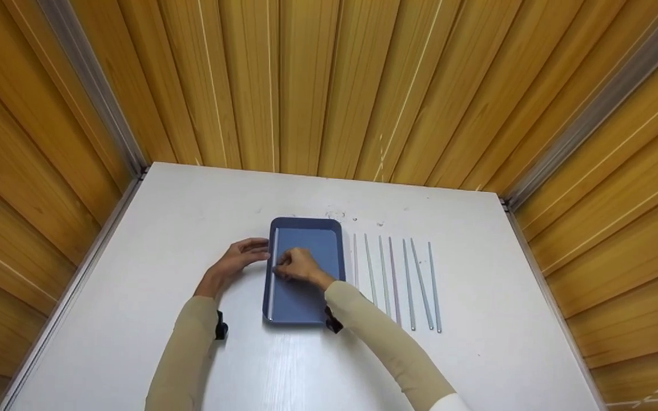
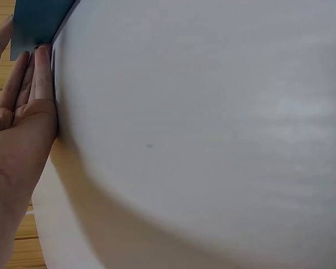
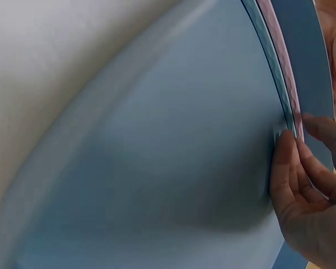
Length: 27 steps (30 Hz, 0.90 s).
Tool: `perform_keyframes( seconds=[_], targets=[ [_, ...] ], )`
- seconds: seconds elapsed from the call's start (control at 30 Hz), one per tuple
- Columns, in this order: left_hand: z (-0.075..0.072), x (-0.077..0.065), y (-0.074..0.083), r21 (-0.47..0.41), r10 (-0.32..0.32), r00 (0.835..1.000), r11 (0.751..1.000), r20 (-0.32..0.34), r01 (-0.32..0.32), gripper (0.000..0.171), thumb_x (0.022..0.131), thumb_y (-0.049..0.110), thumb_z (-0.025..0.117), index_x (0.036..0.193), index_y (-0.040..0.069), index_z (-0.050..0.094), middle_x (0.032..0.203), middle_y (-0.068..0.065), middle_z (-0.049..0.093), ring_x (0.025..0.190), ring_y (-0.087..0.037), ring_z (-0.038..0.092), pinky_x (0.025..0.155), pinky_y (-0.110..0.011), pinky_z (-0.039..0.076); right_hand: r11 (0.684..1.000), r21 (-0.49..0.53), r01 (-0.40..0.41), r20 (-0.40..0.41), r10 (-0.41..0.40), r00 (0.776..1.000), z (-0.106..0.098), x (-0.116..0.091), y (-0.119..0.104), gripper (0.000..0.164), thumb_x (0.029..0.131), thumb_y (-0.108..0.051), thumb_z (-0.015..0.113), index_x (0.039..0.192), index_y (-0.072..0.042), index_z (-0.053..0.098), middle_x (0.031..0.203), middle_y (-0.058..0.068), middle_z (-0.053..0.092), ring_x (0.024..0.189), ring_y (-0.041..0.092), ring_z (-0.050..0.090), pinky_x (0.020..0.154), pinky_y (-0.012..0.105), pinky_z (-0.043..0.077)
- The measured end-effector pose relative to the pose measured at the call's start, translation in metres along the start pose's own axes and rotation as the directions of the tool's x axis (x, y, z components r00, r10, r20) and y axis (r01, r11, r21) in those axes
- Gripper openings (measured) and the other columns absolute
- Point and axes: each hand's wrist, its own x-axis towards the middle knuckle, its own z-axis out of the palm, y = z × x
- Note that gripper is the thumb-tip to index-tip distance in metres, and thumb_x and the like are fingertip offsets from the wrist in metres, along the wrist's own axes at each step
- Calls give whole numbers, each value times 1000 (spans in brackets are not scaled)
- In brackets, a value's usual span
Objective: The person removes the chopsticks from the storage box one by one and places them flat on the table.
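Observation:
A blue rectangular tray (image 1: 306,222) stands on the white table. Along the inside of its left wall lie a pale teal chopstick (image 3: 270,50) and a pink chopstick (image 3: 283,50), side by side. My right hand (image 1: 299,265) reaches into the tray and pinches this pair near the middle, thumb on the pink side and index finger on the teal side. Outside the tray, my left hand (image 1: 243,258) has its fingers extended, fingertips against the left wall. In the left wrist view, those straight fingers (image 2: 43,73) meet the tray's side.
Several more chopsticks (image 1: 433,285), pale green, pink and blue, lie spread in a row right of the tray. One of the blue ones is slanted. My right forearm (image 1: 386,337) passes over the lower ends of some. Wood-patterned panels (image 1: 306,85) enclose the table.

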Motion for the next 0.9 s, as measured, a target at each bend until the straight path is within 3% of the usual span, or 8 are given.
perform_keyframes(
  seconds=[0.13, 0.3, 0.63, 0.9],
  targets=[
    [1, 2, -1, -36, -21, 1000, 999, -8, 21, 60, 92, 15, 77, 145, 3, 53, 146, -19, 59, 138, -30, 54, 122, -45, 34, 998, -50, -33, -50, 30, 998, 3, -1, -2, 19, 89, -17, 79, 90, 2, 76, 74, 17, 76, 47, -2, 52, 49, 13, 43],
    [2, 2, 0, -41, -18, 1000, 999, -7, 17, 58, 93, 13, 76, 145, 2, 53, 146, -19, 59, 137, -28, 56, 121, -45, 36, 998, -56, -34, -57, 31, 998, 4, 0, -2, 21, 87, -18, 82, 84, 1, 75, 70, 14, 75, 46, -2, 52, 48, 13, 41],
    [2, 2, 2, -27, -7, 1000, 1000, -13, 7, 60, 92, 16, 77, 145, 2, 54, 145, -19, 60, 137, -29, 56, 122, -45, 36, 997, -56, -46, -39, 43, 998, 0, -1, -3, 21, 84, -20, 85, 84, 0, 77, 72, 14, 76, 46, -3, 52, 49, 12, 42],
    [0, 0, 1, -14, 5, 1000, 1000, -1, -5, 59, 94, 15, 75, 146, 1, 52, 147, -21, 58, 133, -25, 59, 112, -34, 47, 997, -18, -70, 4, 70, 998, -2, -2, -3, 15, 84, -10, 83, 85, 4, 77, 76, 17, 77, 47, -1, 54, 50, 15, 51]
  ],
)
